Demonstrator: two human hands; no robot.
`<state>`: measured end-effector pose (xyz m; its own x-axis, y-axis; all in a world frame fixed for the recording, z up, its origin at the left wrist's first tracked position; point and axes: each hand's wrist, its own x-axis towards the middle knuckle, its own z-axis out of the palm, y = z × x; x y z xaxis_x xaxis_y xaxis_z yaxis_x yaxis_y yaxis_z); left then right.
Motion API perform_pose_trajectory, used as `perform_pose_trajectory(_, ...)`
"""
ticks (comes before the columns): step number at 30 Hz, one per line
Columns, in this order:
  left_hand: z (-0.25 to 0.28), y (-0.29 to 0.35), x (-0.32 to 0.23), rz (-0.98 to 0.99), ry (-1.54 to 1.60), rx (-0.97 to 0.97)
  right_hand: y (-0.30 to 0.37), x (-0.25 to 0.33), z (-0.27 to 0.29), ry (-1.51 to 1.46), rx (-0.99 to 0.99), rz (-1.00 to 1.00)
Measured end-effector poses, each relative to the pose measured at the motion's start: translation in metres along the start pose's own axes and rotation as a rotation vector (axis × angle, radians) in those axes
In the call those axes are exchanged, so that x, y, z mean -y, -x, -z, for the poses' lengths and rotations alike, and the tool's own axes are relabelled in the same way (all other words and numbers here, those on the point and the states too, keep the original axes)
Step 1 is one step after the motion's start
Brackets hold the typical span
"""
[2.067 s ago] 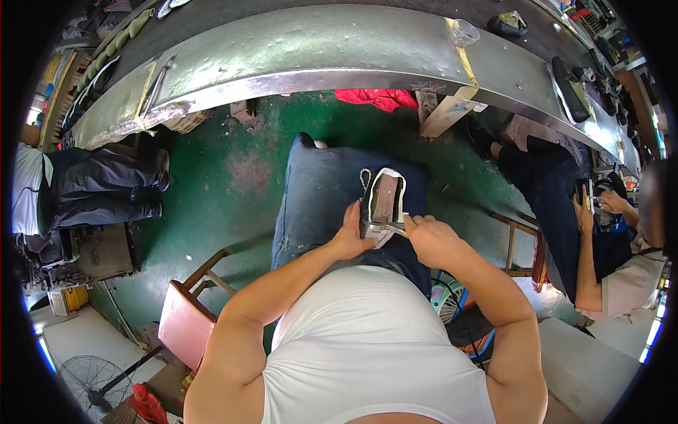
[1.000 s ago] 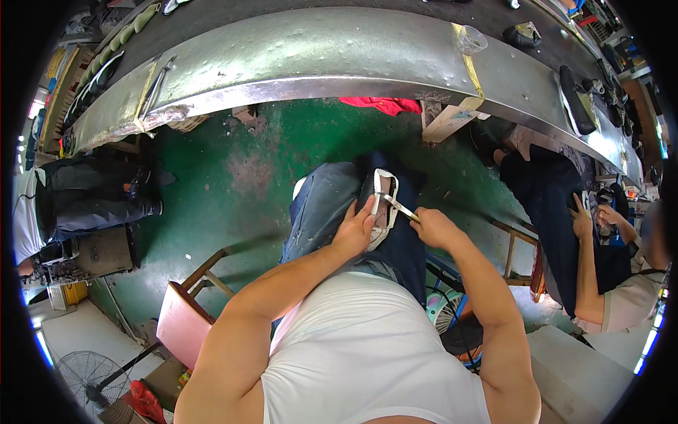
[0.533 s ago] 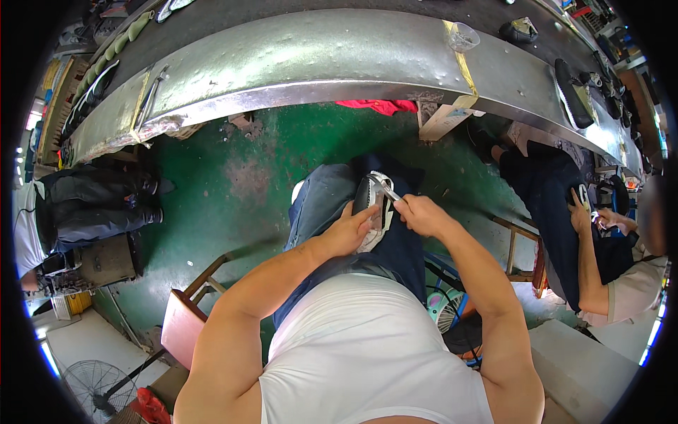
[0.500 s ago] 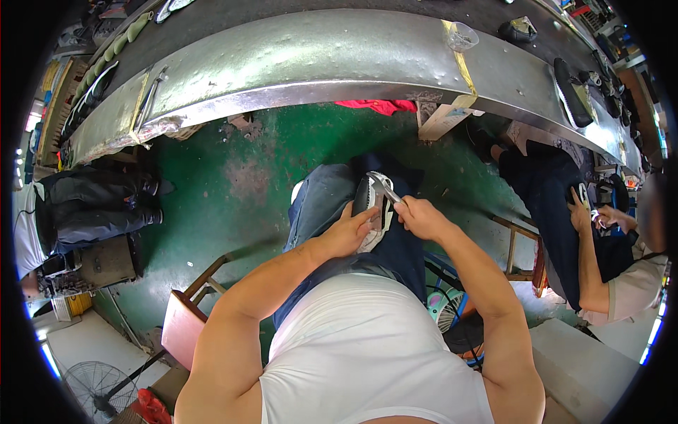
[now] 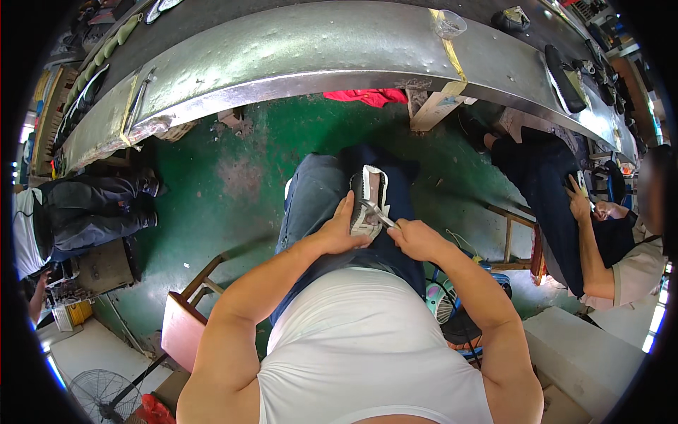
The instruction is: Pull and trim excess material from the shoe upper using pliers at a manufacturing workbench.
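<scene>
A shoe [image 5: 371,185] lies bottom up on my lap, with a pale insole and a white upper edge around it. My left hand [image 5: 342,227] grips its left side, fingers along the side and thumb across the near end. My right hand [image 5: 417,239] is closed around the handle of steel pincers [image 5: 381,215]. Their hooked head rests over the near half of the shoe's bottom. Whether the jaws bite on the upper's edge is too small to tell.
A long metal-edged bench [image 5: 282,53] crosses ahead, with a clear plastic cup [image 5: 450,25] and a dark shoe [image 5: 565,81] on it. A person [image 5: 600,247] sits at right, another [image 5: 85,212] at left. A wooden chair [image 5: 185,325] and a small fan [image 5: 441,305] flank me.
The pincers' head has come down from the shoe's far end to its near half. My left hand has shifted, its fingers now stretched along the shoe's side.
</scene>
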<state>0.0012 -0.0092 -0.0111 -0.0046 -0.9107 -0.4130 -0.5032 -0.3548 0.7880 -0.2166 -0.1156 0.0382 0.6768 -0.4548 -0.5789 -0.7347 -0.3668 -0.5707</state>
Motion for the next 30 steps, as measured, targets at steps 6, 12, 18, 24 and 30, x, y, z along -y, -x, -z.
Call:
perform_pose_trajectory(6, 0.067, 0.008, -0.055, -0.092, -0.316, 0.076, 0.012, -0.029, -0.023, -0.671, -0.175, -0.064)
perform_pose_trajectory(12, 0.141, 0.015, -0.116, -0.516, -0.293, -0.173, 0.015, -0.039, -0.029, -1.004, -0.267, -0.105)
perform_pose_trajectory(18, 0.125, -0.035, -0.089, -0.345, 0.450, 0.022, 0.015, -0.033, -0.021, -0.911, -0.236, -0.071)
perform_pose_trajectory(24, 0.031, -0.033, -0.010, 0.065, 0.491, -0.074, 0.028, -0.025, 0.000, -0.642, -0.118, -0.037)
perform_pose_trajectory(30, 0.015, 0.032, -0.002, -0.124, 0.114, -0.431, 0.041, 0.015, 0.030, -0.242, 0.066, 0.090)
